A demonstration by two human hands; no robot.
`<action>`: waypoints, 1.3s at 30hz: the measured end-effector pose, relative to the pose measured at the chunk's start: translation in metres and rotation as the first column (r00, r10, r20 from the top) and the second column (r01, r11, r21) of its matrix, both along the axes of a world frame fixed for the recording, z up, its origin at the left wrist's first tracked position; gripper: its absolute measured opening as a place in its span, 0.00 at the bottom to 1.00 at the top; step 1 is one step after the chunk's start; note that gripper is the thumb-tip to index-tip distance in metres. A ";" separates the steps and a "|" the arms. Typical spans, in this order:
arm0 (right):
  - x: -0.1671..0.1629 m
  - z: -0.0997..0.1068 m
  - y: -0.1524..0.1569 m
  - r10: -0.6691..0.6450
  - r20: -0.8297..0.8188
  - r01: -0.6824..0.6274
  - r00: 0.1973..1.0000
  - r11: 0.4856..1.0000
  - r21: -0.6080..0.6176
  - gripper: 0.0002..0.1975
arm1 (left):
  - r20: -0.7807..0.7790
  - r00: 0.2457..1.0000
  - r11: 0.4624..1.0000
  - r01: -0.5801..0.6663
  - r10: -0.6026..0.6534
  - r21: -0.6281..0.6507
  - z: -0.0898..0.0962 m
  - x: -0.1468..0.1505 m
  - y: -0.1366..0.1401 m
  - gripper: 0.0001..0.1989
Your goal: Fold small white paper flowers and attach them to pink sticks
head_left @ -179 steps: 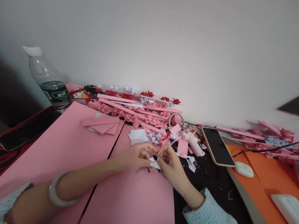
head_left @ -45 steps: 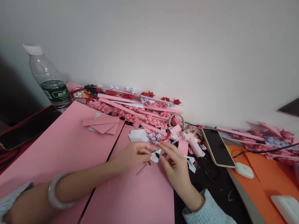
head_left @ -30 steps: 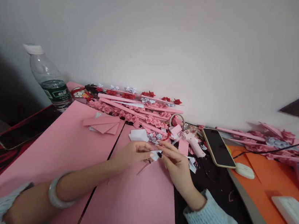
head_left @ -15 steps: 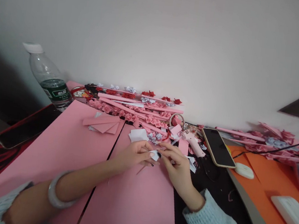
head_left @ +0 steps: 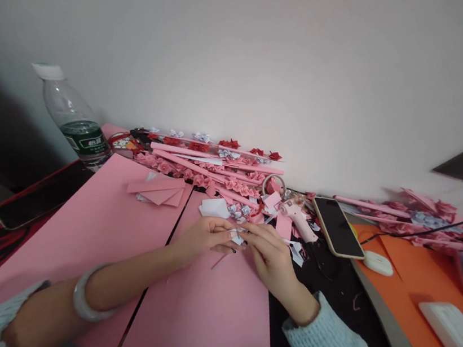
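My left hand pinches a small folded piece of white paper above the pink sheet. From the other side, my right hand is closed with its fingertips at the same paper, partly covering it. A thin strip lies on the sheet just below the fingers. Behind my left hand is a stack of white paper squares, and beside it sit small white paper flowers. Folded pink papers rest farther left.
Pink rods and paper flowers line the wall. A glue gun, a tape roll and a phone are at the right. A tilted-looking water bottle stands at the left, near another dark phone.
My right fingers have moved closer over the white paper, with the hand turned more palm-down. The paper has shifted slightly left and shows less of its face.
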State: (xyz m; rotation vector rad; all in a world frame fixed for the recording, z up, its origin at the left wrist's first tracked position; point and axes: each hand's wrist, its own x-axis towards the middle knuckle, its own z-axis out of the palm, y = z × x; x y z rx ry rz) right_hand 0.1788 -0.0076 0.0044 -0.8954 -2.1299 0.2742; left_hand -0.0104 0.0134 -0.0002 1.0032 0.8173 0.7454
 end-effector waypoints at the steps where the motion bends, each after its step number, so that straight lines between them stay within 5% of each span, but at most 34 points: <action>1: 0.001 -0.001 0.001 0.006 0.017 -0.006 1.000 1.000 0.005 0.19 | 0.005 1.000 1.000 -0.006 0.006 -0.004 0.000 0.000 0.000 0.13; 32: 0.001 0.002 0.000 0.062 0.063 -0.061 0.996 0.998 -0.007 0.23 | 0.009 1.000 0.999 0.008 -0.008 -0.037 -0.002 -0.002 0.003 0.13; 36: -0.001 0.001 -0.002 0.048 -0.025 -0.050 0.999 0.994 -0.095 0.23 | 0.007 1.000 1.000 0.004 -0.004 -0.022 -0.001 -0.002 0.002 0.14; 39: -0.003 -0.002 -0.003 -0.089 -0.200 0.041 0.976 0.972 -0.233 0.18 | 0.001 1.000 1.000 0.017 -0.017 0.008 -0.001 -0.001 0.002 0.16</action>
